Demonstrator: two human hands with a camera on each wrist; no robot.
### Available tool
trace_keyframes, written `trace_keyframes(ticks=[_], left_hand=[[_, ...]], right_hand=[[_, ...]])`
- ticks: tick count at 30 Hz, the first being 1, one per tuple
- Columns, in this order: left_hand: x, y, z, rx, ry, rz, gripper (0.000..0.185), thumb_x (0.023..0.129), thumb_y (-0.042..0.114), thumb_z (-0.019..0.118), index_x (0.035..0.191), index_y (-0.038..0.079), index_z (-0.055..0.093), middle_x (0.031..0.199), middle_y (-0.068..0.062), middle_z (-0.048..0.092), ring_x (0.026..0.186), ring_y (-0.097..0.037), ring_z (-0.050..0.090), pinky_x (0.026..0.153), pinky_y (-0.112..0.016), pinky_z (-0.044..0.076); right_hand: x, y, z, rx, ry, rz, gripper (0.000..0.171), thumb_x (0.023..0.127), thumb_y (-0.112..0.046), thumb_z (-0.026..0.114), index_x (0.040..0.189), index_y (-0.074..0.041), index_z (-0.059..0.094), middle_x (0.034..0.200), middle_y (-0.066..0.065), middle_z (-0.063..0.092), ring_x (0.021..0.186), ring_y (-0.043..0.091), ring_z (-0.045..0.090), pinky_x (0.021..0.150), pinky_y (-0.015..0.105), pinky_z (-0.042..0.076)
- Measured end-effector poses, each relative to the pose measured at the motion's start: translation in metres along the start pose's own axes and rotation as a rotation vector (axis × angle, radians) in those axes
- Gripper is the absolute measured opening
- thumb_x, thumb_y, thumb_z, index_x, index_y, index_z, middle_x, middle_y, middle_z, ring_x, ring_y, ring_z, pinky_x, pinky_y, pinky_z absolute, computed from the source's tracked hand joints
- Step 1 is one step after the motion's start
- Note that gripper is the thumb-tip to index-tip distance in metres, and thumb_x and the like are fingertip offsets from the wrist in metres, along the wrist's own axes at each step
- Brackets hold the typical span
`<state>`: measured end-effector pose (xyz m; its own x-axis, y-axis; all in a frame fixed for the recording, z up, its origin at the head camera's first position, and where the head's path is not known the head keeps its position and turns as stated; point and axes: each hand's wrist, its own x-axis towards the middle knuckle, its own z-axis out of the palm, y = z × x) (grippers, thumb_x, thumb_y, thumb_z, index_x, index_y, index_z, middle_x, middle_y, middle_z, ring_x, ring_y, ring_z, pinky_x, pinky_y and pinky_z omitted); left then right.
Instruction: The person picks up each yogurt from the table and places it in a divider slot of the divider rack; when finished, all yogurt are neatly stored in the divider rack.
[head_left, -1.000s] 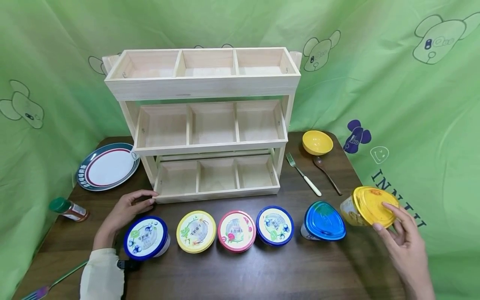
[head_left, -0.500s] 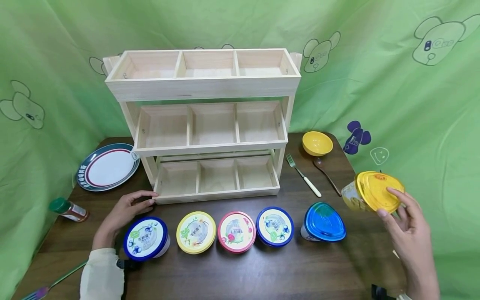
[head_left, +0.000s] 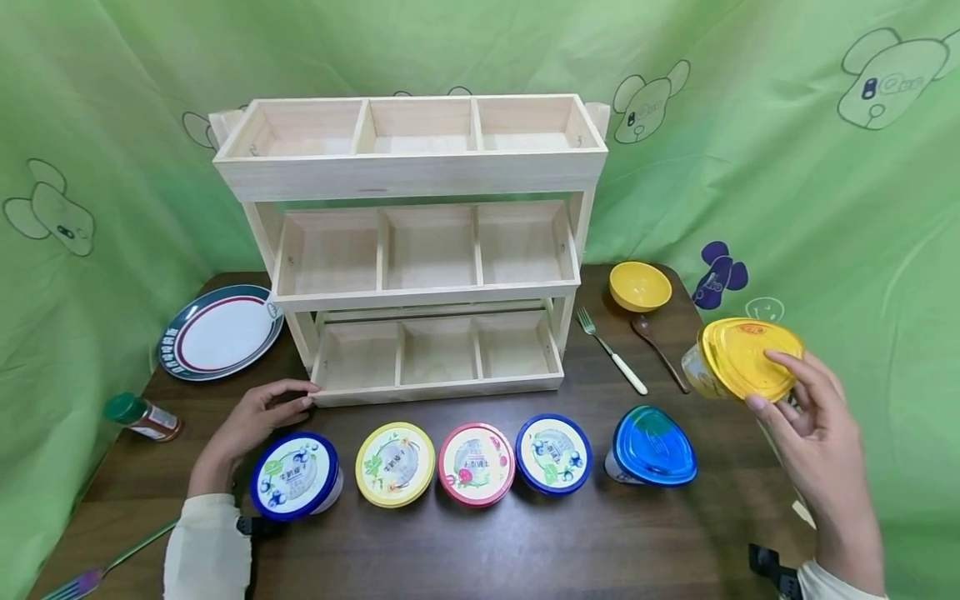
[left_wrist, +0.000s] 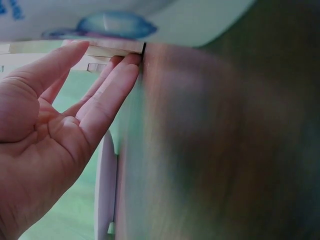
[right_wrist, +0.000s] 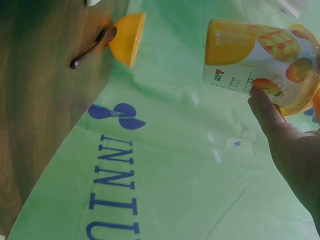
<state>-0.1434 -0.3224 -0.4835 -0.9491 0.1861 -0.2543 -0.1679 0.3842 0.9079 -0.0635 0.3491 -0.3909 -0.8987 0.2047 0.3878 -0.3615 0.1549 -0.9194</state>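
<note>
My right hand [head_left: 817, 442] grips a yellow-lidded tub [head_left: 753, 358] by its lid end, thumb on one side and fingers on the other. The tub is tilted and raised above the table's right edge; mango pictures on its label [right_wrist: 280, 55] show in the right wrist view. My left hand [head_left: 258, 421] touches the bottom left corner of a three-tier wooden shelf [head_left: 397, 177] with nearly straight fingers. Near that wrist stands a blue-lidded tub [head_left: 295, 475]. Along the front are a yellow-lidded round tub [head_left: 394, 464], a pink-lidded tub [head_left: 476, 464], another blue-lidded tub [head_left: 554, 454] and a blue triangular-lidded tub [head_left: 654, 446].
Right of the shelf lie a fork [head_left: 611, 352], a wooden spoon [head_left: 660, 353] and a yellow bowl [head_left: 640, 286]. On the left are a plate [head_left: 221, 333], a green-capped shaker bottle [head_left: 143, 417] and a second fork [head_left: 108, 562]. Green curtain [head_left: 862, 250] surrounds the table.
My right hand has raised the yellow-lidded tub and carried it farther back. My left hand has stayed at the shelf's corner. The whole head view has shifted very slightly.
</note>
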Motion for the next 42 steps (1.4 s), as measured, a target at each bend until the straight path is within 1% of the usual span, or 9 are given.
trace_keyframes(ticks=[8, 13, 16, 20, 26, 32, 35, 39, 42], left_hand=[[0.0, 0.002, 0.003, -0.003, 0.006, 0.002, 0.036, 0.113, 0.012, 0.059, 0.145, -0.005, 0.062, 0.147, -0.028, 0.056, 0.125, -0.035, 0.068, 0.098, -0.037, 0.063], [-0.003, 0.002, 0.004, 0.009, 0.016, 0.007, 0.036, 0.114, 0.013, 0.059, 0.145, -0.004, 0.063, 0.149, -0.028, 0.055, 0.129, -0.037, 0.064, 0.099, -0.035, 0.063], [-0.003, 0.001, 0.004, 0.0, 0.013, 0.01, 0.036, 0.114, 0.013, 0.059, 0.145, -0.005, 0.062, 0.15, -0.029, 0.054, 0.13, -0.037, 0.064, 0.099, -0.035, 0.062], [-0.003, 0.0, 0.006, -0.012, 0.01, 0.005, 0.036, 0.114, 0.013, 0.058, 0.145, -0.005, 0.063, 0.151, -0.029, 0.053, 0.13, -0.037, 0.064, 0.1, -0.034, 0.062], [-0.003, 0.0, 0.006, 0.001, 0.012, 0.005, 0.036, 0.114, 0.013, 0.059, 0.145, -0.004, 0.063, 0.151, -0.029, 0.054, 0.133, -0.043, 0.062, 0.099, -0.035, 0.062], [-0.003, 0.002, 0.007, 0.004, 0.008, 0.015, 0.036, 0.113, 0.013, 0.059, 0.144, -0.005, 0.063, 0.149, -0.029, 0.055, 0.13, -0.038, 0.065, 0.099, -0.035, 0.062], [-0.004, 0.003, 0.006, 0.008, 0.011, 0.016, 0.035, 0.114, 0.013, 0.059, 0.144, -0.005, 0.063, 0.149, -0.029, 0.056, 0.128, -0.036, 0.066, 0.099, -0.035, 0.062], [-0.003, 0.004, 0.005, 0.018, 0.018, 0.027, 0.035, 0.113, 0.013, 0.059, 0.144, -0.005, 0.063, 0.147, -0.029, 0.057, 0.128, -0.036, 0.066, 0.099, -0.036, 0.063], [-0.003, 0.004, 0.004, 0.029, 0.018, 0.028, 0.035, 0.113, 0.013, 0.06, 0.144, -0.004, 0.064, 0.147, -0.028, 0.057, 0.128, -0.038, 0.065, 0.099, -0.037, 0.062]], right_hand=[[0.012, -0.009, 0.006, 0.017, -0.011, -0.049, 0.06, 0.094, 0.031, 0.058, 0.151, 0.012, 0.053, 0.161, 0.012, 0.035, 0.157, 0.025, 0.039, 0.108, 0.021, 0.046], [0.018, -0.015, 0.01, 0.022, -0.029, -0.064, 0.058, 0.096, 0.027, 0.059, 0.151, 0.01, 0.054, 0.162, 0.011, 0.035, 0.156, 0.025, 0.04, 0.106, 0.019, 0.048], [0.022, -0.019, 0.013, 0.041, -0.018, -0.071, 0.057, 0.096, 0.027, 0.058, 0.15, 0.011, 0.054, 0.161, 0.013, 0.037, 0.155, 0.025, 0.041, 0.105, 0.021, 0.049], [0.027, -0.023, 0.018, 0.037, -0.01, -0.078, 0.057, 0.095, 0.027, 0.06, 0.15, 0.011, 0.055, 0.161, 0.014, 0.039, 0.156, 0.026, 0.041, 0.105, 0.021, 0.05], [0.038, -0.03, 0.026, 0.044, -0.047, -0.112, 0.057, 0.095, 0.026, 0.062, 0.15, 0.01, 0.055, 0.161, 0.014, 0.039, 0.155, 0.027, 0.042, 0.107, 0.021, 0.049], [0.048, -0.035, 0.035, 0.06, -0.098, -0.159, 0.057, 0.096, 0.025, 0.063, 0.15, 0.01, 0.055, 0.163, 0.015, 0.038, 0.148, 0.024, 0.048, 0.106, 0.021, 0.05], [0.053, -0.037, 0.041, 0.065, -0.118, -0.174, 0.057, 0.096, 0.023, 0.064, 0.151, 0.009, 0.055, 0.164, 0.015, 0.038, 0.147, 0.023, 0.049, 0.107, 0.021, 0.05], [0.058, -0.04, 0.05, 0.079, -0.129, -0.19, 0.057, 0.097, 0.022, 0.065, 0.151, 0.009, 0.055, 0.162, 0.016, 0.039, 0.146, 0.025, 0.049, 0.107, 0.022, 0.05], [0.061, -0.042, 0.056, 0.054, -0.129, -0.189, 0.056, 0.097, 0.021, 0.066, 0.151, 0.008, 0.056, 0.161, 0.015, 0.04, 0.146, 0.025, 0.049, 0.108, 0.021, 0.05]])
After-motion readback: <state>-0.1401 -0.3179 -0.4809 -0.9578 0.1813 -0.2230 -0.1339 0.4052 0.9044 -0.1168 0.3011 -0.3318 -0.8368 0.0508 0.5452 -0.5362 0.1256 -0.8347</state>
